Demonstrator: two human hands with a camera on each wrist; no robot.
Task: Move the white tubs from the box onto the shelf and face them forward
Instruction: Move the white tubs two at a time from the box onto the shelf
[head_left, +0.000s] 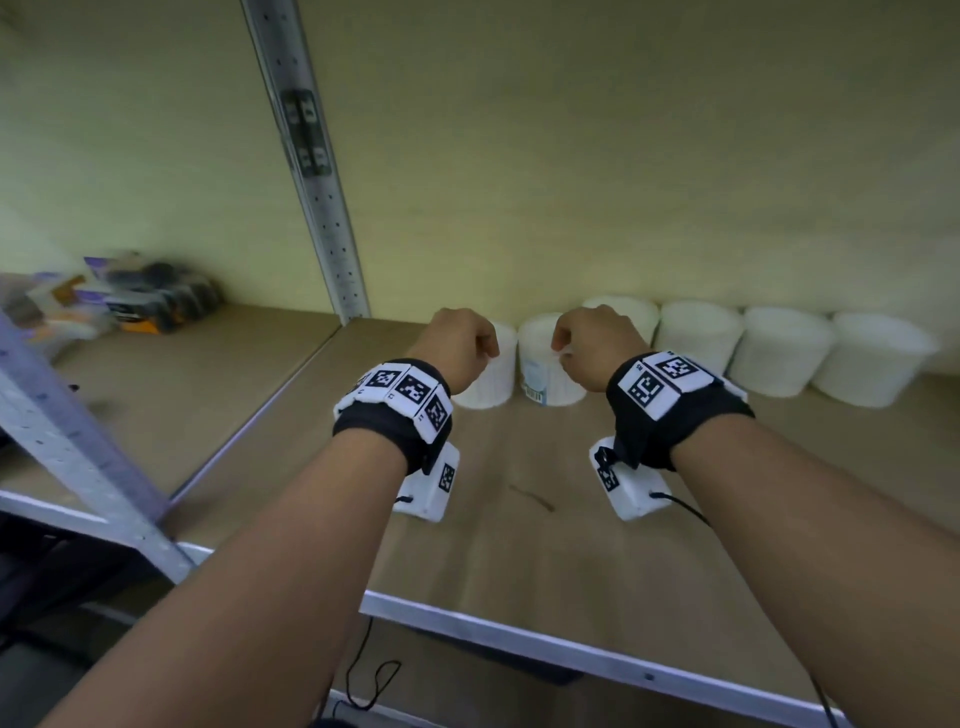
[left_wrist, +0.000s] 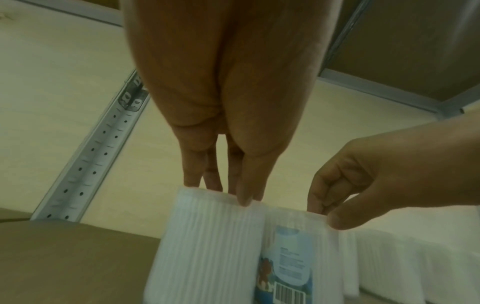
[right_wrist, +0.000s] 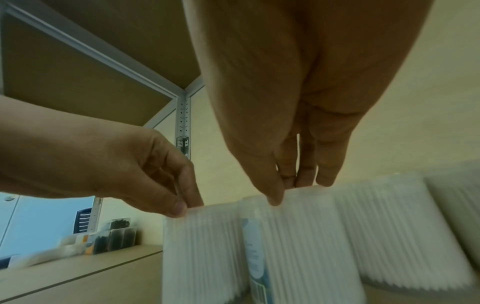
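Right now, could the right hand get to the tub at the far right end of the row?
Probably yes. The right hand pinches the rim of the labelled tub, so it must let go first. The far-right tub stands in the same row, with bare shelf before it.

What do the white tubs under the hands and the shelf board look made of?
White ribbed tubs: likely thin translucent plastic, with fine vertical ridges and a glossy printed label.
Brown shelf board: seems matte fibreboard or wood laminate, flat and uniform, edged by a pale metal rail.
Neither can be confirmed.
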